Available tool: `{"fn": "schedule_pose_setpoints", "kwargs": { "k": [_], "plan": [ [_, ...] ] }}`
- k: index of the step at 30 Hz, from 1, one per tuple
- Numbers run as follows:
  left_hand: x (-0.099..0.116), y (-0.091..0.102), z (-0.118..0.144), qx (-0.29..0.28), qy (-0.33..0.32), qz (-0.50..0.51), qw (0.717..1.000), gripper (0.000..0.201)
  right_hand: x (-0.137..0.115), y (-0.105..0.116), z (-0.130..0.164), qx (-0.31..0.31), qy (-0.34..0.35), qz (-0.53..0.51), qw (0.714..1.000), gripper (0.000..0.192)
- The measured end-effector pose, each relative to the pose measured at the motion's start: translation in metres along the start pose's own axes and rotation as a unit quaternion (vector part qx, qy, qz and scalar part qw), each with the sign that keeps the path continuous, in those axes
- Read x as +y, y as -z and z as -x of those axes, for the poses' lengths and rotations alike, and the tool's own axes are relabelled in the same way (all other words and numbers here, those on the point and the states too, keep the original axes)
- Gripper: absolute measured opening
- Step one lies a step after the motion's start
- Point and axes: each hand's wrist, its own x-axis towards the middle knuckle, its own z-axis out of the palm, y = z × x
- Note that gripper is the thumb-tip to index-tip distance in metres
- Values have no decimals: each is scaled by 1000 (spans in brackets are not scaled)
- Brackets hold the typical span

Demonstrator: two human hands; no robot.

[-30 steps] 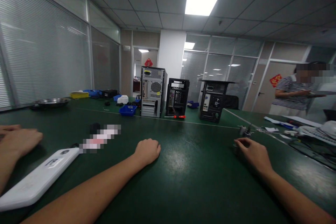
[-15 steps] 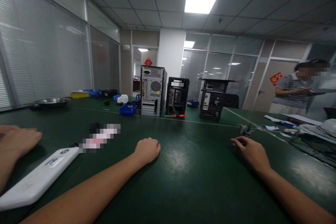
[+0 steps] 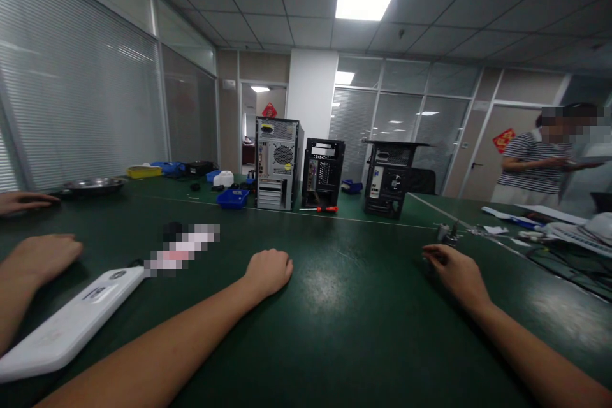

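Note:
My left hand [image 3: 270, 273] rests on the green tabletop [image 3: 335, 344], closed in a fist with its palm side hidden. Further right, my right hand [image 3: 456, 275] lies with thumb and fingertips drawn together. Whatever may be between those fingertips is too dark and small to name. Just beyond them stand small metal parts [image 3: 447, 234]. Across the table, a red-handled screwdriver [image 3: 327, 208] lies before a black open computer case [image 3: 323, 172]. A grey computer tower [image 3: 277, 166] stands left of it, and another black case [image 3: 388, 180] stands to the right.
Another person's hands [image 3: 45, 258] are at the left, beside a white device [image 3: 71, 322] with a pixelated strap. Blue trays [image 3: 233, 199] and a metal bowl [image 3: 94, 186] sit further back. Cables [image 3: 568, 268] and papers lie right; a person in stripes [image 3: 533, 162] stands behind.
One of the other person's hands at the left has moved away from its partner and stretches flat over the table near the bowl. My own hands stay almost still.

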Motion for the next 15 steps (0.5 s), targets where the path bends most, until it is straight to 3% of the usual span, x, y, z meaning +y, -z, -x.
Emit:
{"fn": "schedule_pose_setpoints", "kwargs": {
  "k": [15],
  "plan": [
    [-1,0,-1,-9,5,17,1000,47,-8,6,0,-6,-3,18,1000,38]
  ]
}}
